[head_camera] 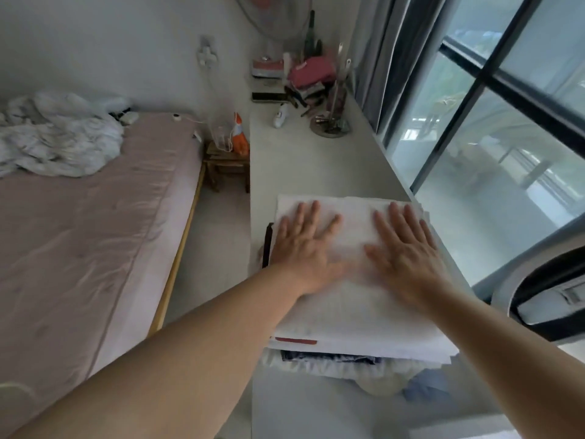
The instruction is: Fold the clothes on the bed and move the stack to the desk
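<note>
Your left hand and right hand lie flat, fingers spread, side by side on the folded stack, which sits on the white worktop; darker garments, blurred, seem underneath. Far left, rumpled white bedding lies on the bed.

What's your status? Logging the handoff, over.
Left hand and right hand flat on folded clothes stack. Stack on desk. White bedding on bed. Nothing in the way.
</note>
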